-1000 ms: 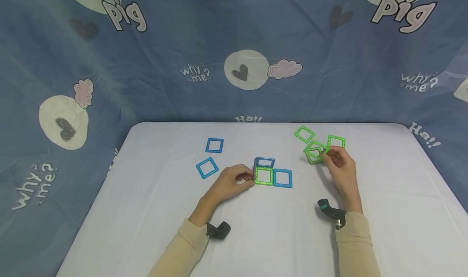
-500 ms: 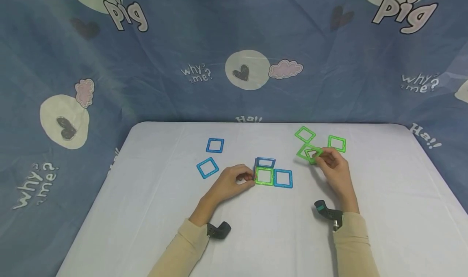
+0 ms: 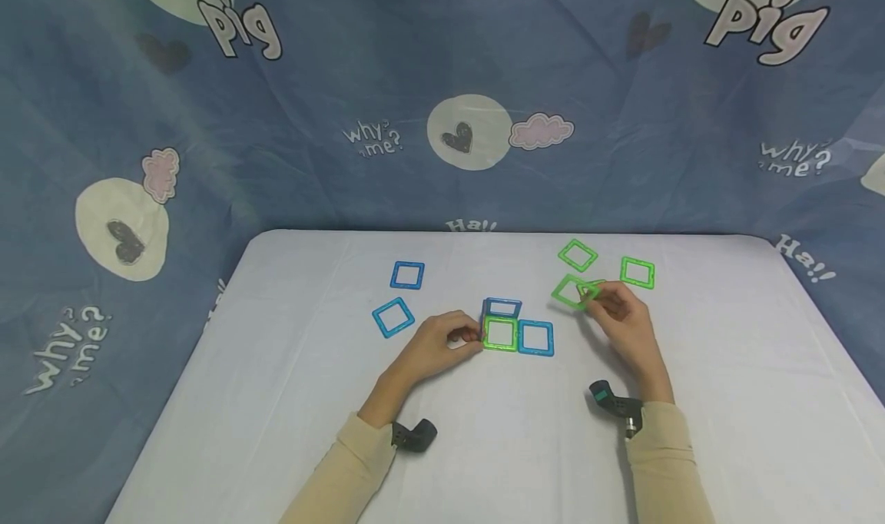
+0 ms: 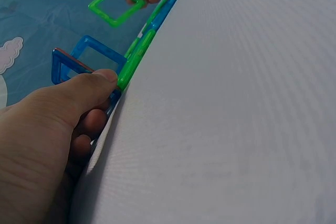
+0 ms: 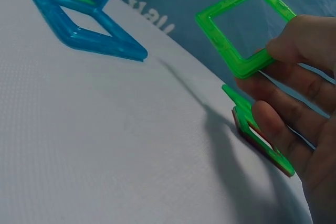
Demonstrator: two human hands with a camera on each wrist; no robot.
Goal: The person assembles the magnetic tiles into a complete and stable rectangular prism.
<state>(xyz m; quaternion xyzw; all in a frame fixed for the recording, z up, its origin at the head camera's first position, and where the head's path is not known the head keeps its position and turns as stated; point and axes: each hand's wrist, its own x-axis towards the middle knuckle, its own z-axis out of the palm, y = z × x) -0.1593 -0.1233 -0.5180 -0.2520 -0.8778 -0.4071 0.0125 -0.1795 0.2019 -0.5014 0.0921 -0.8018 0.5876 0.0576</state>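
Pinching, with thumb and fingers (image 5: pixel 278 94) of the right hand (image 3: pixel 625 328), one edge of a green frame (image 5: pixel 219 44); holding it tilted, raised off the tabletop (image 3: pixel 512 447). Bending the remaining right fingers loosely below the grip. Pinching, with thumb and fingertips of the left hand (image 3: pixel 437 346), an upright blue frame (image 4: pixel 72 60) at the left side of a flat green frame (image 3: pixel 500 347). Steadied low, close to the tabletop, at the left wrist. Reaching forward from the near edge in beige sleeves (image 3: pixel 667 462), with both forearms angled inward. Standing behind the flat green frame: a second blue frame (image 4: pixel 105 48). Lying flat against its right side: another blue frame (image 3: pixel 551 338). Lying farther out: two green pieces (image 3: pixel 566 247) beyond the right hand, two blue pieces (image 3: pixel 406 264) beyond the left.
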